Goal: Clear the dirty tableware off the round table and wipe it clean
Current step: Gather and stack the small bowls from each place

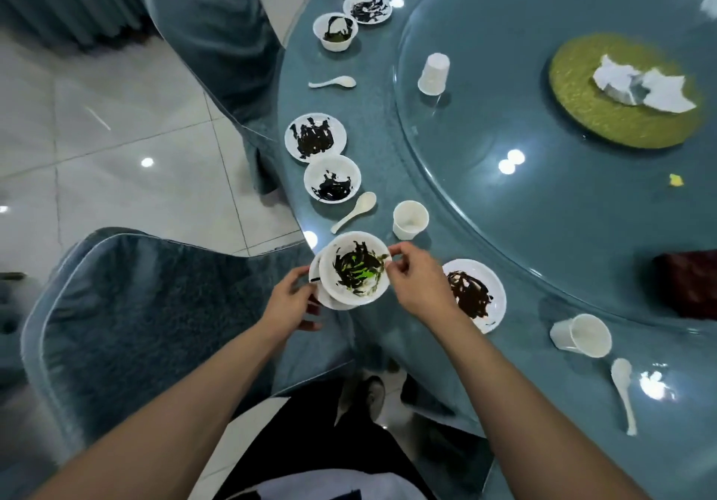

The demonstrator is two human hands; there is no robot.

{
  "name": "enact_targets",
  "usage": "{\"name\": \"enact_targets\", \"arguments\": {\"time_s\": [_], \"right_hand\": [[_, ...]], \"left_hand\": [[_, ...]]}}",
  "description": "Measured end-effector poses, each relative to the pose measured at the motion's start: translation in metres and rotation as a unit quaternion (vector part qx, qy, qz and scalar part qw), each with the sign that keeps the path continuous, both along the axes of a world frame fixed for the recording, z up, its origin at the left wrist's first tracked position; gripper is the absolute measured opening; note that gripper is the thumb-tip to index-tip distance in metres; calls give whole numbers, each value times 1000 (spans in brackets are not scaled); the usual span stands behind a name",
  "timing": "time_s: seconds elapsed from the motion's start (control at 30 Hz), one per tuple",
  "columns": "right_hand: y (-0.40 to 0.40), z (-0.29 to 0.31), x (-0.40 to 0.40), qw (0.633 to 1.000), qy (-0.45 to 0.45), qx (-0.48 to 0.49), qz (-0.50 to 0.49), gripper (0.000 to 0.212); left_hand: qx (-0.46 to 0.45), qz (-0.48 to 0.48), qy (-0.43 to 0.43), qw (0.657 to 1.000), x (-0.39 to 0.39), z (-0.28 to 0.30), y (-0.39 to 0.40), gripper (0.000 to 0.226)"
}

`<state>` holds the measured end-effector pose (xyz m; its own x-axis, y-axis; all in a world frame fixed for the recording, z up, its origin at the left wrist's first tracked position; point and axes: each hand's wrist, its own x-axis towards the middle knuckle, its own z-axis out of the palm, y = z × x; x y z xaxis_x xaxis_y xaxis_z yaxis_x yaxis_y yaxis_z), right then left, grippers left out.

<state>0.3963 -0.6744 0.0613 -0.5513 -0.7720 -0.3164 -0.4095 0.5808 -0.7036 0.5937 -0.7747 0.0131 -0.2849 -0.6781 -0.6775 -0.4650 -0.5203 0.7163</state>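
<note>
Head-camera view: at the near left edge of the round table (485, 228), a right hand (417, 282) pinches a smeared bowl (355, 268) by its rim while the left hand (289, 299) grips the plate (324, 298) beneath, apparently stacking dirty pieces for carrying off.

We look steeply down from a single head-worn wide-angle camera, close above our own forearms, facing the near edge of the round blue-grey glass-covered worktop (388, 119).
</note>
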Motion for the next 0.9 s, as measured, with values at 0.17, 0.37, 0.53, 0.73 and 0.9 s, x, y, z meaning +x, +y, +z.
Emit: {"name": "enact_targets", "arguments": {"time_s": [0.17,0.37,0.53,0.73,0.9], "right_hand": [[-29,-11,4,995,20,72,65,18],[-85,-9,-19,989,121,37,83,24],[-165,-16,-49,976,197,46,83,29],[-208,-36,-54,957,234,144,92,33],[-209,-46,-51,983,132,123,29,23]], "left_hand": [[34,28,30,999,0,1,-6,27],[62,40,53,996,3,-1,-10,29],[68,26,60,995,5,-1,-15,25],[52,-19,44,997,8,0,-15,42],[42,-54,24,997,9,0,-12,54]]}}
